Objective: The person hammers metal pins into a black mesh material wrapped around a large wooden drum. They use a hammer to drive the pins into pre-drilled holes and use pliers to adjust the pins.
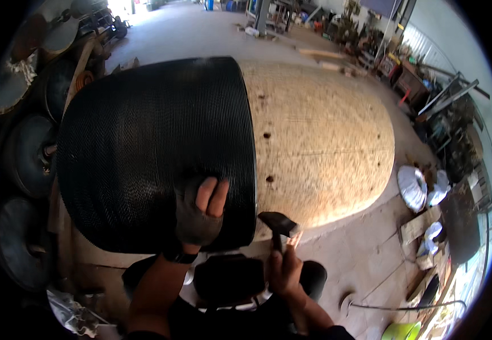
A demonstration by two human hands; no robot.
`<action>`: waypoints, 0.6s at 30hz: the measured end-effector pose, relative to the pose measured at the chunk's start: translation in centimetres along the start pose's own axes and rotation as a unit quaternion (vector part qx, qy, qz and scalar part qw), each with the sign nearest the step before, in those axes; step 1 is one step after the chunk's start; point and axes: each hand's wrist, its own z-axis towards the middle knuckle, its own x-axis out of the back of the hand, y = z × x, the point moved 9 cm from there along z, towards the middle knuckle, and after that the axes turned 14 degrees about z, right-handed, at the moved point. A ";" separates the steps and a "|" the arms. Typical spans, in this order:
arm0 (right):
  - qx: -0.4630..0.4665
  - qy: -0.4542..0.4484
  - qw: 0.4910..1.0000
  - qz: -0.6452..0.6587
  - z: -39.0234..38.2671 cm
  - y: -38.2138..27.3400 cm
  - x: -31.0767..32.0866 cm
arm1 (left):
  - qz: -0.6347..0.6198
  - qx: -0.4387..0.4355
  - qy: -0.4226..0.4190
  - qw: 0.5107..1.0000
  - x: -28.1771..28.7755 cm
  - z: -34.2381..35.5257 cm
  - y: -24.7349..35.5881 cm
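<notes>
A large wooden drum [325,136] lies on its side before me. Its left part is covered by tight rows of black strip or wire [161,124]; I cannot tell which. My left hand [199,212], in a dark glove with bare fingers showing, rests flat on the black rows near their right edge. In my right hand [284,272] is the handle of a hammer [279,223], its dark head up beside that edge, close to the pale wood. A few dark holes dot the wood.
Big dark discs [22,243] stand along the left. Beyond the drum lies a concrete floor [183,28]. White bundles [413,187], wood pieces, a long thin metal rod [399,308] and a yellow-green container [400,331] are on the right. Clutter lines the far right wall.
</notes>
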 end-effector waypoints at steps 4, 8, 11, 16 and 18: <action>0.180 0.035 0.981 0.063 1.0 -5.7 1.2 | 0.050 0.004 -0.066 0.997 -0.4 0.7 0.0; 0.031 0.006 0.995 -0.094 0.9 2.1 -1.3 | 0.080 0.001 -0.073 0.994 0.4 1.0 0.1; -0.063 -0.004 0.996 -0.067 -2.4 4.2 -0.2 | -0.010 0.048 -0.063 0.997 0.7 -0.4 1.9; -0.070 0.009 0.997 -0.033 -4.1 5.7 0.7 | -0.193 0.074 -0.081 0.975 1.6 -5.1 7.9; -0.077 0.000 0.997 -0.030 -3.9 5.9 1.0 | -0.219 0.102 -0.108 0.964 0.3 -6.3 8.1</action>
